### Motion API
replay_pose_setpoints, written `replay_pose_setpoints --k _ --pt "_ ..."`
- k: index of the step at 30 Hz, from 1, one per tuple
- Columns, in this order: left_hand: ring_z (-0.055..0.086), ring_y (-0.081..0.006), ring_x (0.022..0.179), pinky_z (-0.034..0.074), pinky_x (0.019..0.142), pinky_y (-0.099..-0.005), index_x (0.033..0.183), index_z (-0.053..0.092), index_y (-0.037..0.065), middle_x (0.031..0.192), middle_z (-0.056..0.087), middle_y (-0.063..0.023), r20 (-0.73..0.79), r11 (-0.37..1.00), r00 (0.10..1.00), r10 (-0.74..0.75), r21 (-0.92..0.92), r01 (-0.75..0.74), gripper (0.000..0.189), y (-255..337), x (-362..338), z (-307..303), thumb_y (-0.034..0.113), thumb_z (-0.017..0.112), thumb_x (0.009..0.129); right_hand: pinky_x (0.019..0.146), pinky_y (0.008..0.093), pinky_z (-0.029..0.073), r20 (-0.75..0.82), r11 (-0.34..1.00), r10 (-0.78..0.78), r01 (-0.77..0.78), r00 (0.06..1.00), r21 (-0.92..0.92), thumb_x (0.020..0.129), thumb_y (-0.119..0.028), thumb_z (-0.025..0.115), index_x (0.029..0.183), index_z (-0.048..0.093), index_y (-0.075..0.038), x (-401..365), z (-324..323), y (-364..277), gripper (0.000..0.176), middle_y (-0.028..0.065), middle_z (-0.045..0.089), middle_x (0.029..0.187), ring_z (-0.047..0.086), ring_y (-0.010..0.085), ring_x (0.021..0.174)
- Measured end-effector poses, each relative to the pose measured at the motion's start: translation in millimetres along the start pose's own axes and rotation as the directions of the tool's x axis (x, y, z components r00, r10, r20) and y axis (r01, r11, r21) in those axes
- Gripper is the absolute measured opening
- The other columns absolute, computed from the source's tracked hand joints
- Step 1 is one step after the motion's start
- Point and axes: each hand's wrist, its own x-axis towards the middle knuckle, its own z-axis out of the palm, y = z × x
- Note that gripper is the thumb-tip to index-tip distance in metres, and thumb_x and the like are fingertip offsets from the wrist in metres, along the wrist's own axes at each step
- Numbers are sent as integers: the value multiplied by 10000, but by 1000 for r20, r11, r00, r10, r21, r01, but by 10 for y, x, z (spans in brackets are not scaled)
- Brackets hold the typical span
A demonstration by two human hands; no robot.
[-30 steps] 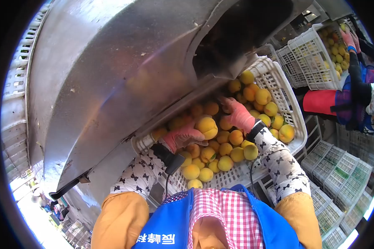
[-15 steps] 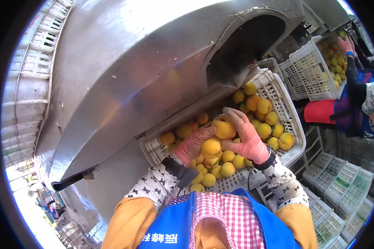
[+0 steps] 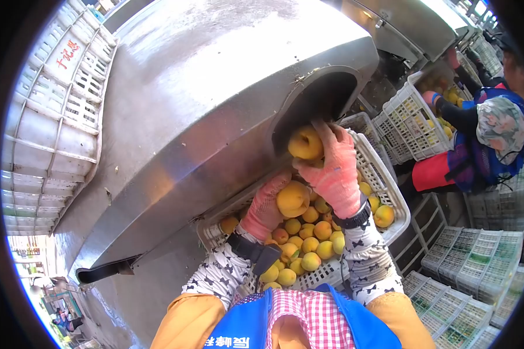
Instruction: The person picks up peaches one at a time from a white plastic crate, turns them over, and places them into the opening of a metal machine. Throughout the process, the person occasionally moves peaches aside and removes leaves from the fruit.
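My right hand [image 3: 337,171], in a pink glove, grips a yellow peach [image 3: 305,143] in front of the dark opening [image 3: 323,96] of a metal machine. Lower and to the left, my left hand [image 3: 263,208], gloved alike, has its fingers around another yellow peach [image 3: 293,199]; part of that grip is hidden behind the fruit. Beneath both hands stands a white plastic crate [image 3: 397,203] with many loose yellow peaches [image 3: 310,262] in it, some with a red blush.
The metal machine's body [image 3: 174,116] fills the left and back. A stack of white crates [image 3: 70,104] rises at far left. At right, a co-worker in a floral cap [image 3: 502,129] reaches over a tilted crate of peaches [image 3: 410,125]. Upturned crates [image 3: 471,256] lie lower right.
My right hand has lifted its peach up and away from me to the machine's opening. My left hand stays low over the crate with its peach. The view has shifted.
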Motion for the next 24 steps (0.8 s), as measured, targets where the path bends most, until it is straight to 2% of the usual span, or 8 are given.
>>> replay_pose_setpoints --k 3,10,12,14,17,19,21,24 --pt "680 -264 969 563 875 -384 1240 574 1 1099 680 -152 -109 1000 994 3 -3 -3 402 -45 -116 71 333 533 1016 998 476 454 155 982 135 -111 979 -152 673 -225 840 1397 482 -41 214 157 93 828 224 551 1251 524 425 1146" --pt "654 -219 1038 548 895 -349 1317 533 -4 1148 660 -136 -125 973 983 -136 -203 109 389 -187 -365 -238 278 487 1053 937 473 480 -6 979 80 -80 997 -190 701 -256 828 1348 518 -43 200 330 113 748 203 596 1200 564 402 1070" --pt "650 -235 1069 547 922 -364 1303 541 -8 1166 655 -147 -119 992 992 47 119 -33 389 -228 -401 -265 284 496 1050 925 472 485 57 950 77 -56 995 -306 700 -227 824 1328 534 -38 333 676 274 718 205 600 1198 582 393 1031" --pt "647 -237 1087 542 941 -367 1296 547 -2 1173 655 -147 -162 999 987 11 -46 -18 376 -233 -333 -266 275 501 1046 912 470 491 113 906 92 -37 989 -422 699 -199 821 1308 549 -34 504 739 264 688 207 604 1196 600 384 992" --pt "624 -263 1145 502 1010 -410 1304 553 23 1218 647 -150 -137 932 987 -82 -361 27 392 -173 -241 -242 301 520 1031 823 426 535 26 953 -32 38 999 -301 728 -283 831 1340 544 -19 531 370 21 725 204 585 1178 618 331 952" --pt "604 -286 1187 466 1060 -451 1319 554 40 1257 638 -154 -54 871 995 -84 -488 47 421 -134 -204 -240 335 535 1019 786 377 535 -205 933 47 31 978 358 744 -272 822 1278 604 0 401 39 -56 638 161 615 1097 624 277 898" --pt "546 -299 1266 394 1121 -475 1364 514 46 1317 607 -157 -31 904 956 292 337 -265 518 -193 -191 -184 421 523 1006 777 341 528 -18 951 89 -79 996 298 762 -256 811 1318 574 8 18 -174 -98 659 154 617 1087 623 242 883" --pt "505 -288 1312 348 1153 -462 1369 489 51 1366 571 -152 -38 985 985 166 60 -164 537 -192 -175 -97 448 491 1007 926 382 511 257 958 44 -114 965 264 744 -262 807 1370 532 -8 -471 -219 -48 730 187 604 1229 611 317 1092"
